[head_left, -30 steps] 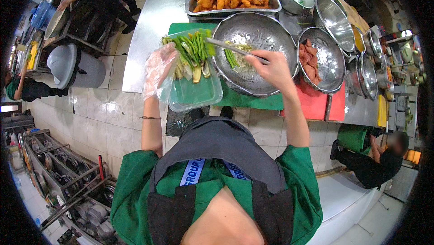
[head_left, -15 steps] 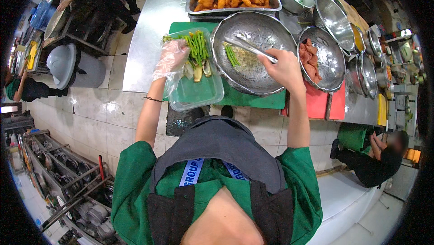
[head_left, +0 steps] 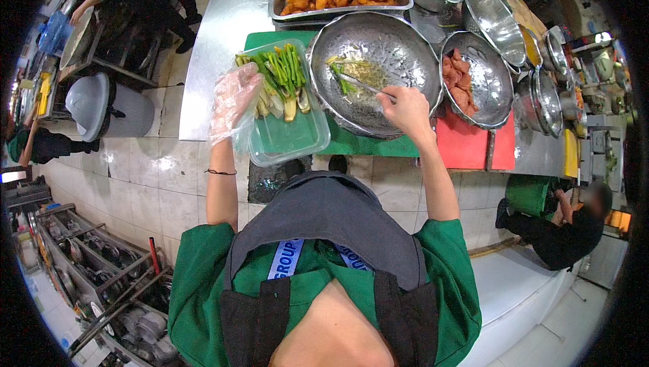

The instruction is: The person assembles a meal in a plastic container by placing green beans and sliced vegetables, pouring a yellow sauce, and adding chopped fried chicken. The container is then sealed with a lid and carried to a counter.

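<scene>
1. Here, my plastic-gloved left hand [head_left: 235, 100], at the left side of the container; whether its fingers pinch anything, I cannot tell.
2. Clear container [head_left: 291, 140], over a green board [head_left: 378, 146]; cut green vegetables [head_left: 285, 73] in its far half.
3. Large metal bowl [head_left: 414, 49], just beside; green stalks [head_left: 345, 84] within, toward its left.
4. Metal tongs [head_left: 370, 88], slanting down to those stalks.
5. My bare right hand [head_left: 409, 110], fingers closed around the tongs.
6. Smaller metal pan [head_left: 492, 79], holding pink meat [head_left: 460, 83].

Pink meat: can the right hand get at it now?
Likely yes: only bowl rims lie between the right hand and the uncovered pink meat, though that hand holds a metal utensil.
</scene>
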Motion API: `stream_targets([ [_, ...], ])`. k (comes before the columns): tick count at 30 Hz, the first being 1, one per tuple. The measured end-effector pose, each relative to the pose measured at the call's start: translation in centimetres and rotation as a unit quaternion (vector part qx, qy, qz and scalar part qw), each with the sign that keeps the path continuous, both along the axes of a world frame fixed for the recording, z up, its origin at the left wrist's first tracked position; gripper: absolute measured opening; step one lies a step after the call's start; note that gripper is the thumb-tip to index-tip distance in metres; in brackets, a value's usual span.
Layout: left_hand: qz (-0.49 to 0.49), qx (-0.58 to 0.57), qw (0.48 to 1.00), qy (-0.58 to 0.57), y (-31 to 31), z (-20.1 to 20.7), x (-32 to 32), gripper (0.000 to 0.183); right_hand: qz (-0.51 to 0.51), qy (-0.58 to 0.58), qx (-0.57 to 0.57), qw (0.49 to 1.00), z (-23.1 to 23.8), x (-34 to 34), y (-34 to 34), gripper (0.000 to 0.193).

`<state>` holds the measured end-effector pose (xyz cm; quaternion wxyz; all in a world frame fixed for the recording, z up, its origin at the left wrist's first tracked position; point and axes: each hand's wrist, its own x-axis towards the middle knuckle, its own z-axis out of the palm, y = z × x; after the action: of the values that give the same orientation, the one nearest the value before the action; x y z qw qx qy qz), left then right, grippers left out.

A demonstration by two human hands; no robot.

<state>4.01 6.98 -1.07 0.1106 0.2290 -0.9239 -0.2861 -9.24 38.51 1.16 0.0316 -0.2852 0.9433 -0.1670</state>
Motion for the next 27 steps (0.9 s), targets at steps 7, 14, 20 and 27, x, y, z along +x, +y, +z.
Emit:
stream_targets([
  [7, 0.001, -0.01, 1.0, 0.002, -1.2, -1.4, 1.1, 0.039, -0.016, -0.069, -0.115, 0.991, 1.5, -0.4, 1.7, 0.025],
  [14, -0.015, 0.031, 0.999, 0.009, -0.6, -1.4, -0.2, 0.041, 0.074, -0.011, -0.159, 0.984, 3.2, 2.1, -5.1, 0.025],
  [20, -0.076, -0.01, 0.994, -0.083, 0.7, -0.9, -2.2, 0.038, 0.071, -0.009, -0.102, 0.992, 3.3, 2.3, -7.9, 0.028],
  [27, -0.075, -0.031, 0.994, -0.069, 0.7, -1.5, -2.2, 0.037, -0.012, 0.017, 0.005, 1.0, 2.7, 1.7, -0.3, 0.028],
])
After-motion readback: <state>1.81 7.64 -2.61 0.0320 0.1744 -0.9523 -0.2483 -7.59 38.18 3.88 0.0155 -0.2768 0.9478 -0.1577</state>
